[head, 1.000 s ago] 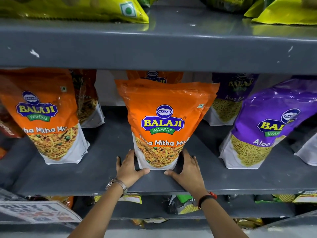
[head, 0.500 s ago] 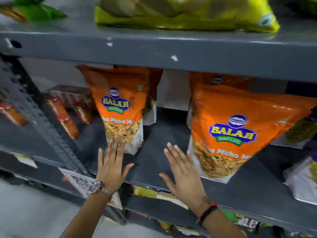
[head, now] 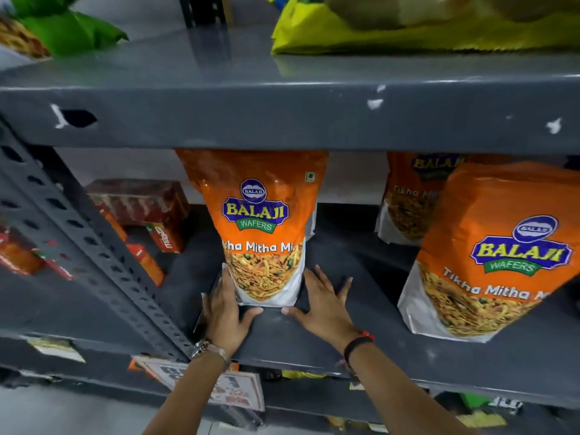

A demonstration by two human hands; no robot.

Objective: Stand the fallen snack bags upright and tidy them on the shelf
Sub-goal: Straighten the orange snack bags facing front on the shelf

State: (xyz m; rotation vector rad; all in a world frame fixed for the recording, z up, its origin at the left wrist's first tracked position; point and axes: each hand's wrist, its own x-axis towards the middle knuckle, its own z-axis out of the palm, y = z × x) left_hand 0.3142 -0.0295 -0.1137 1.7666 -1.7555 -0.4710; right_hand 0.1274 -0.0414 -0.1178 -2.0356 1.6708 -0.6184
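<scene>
Bag: the orange snack bag stands upright on the grey shelf, left of a second orange bag.
Left hand: flat against the bag's lower left edge, fingers spread, not clamped.
Right hand: spread on the shelf beside its lower right corner.
Why: likely bracketing the base to square it.
</scene>
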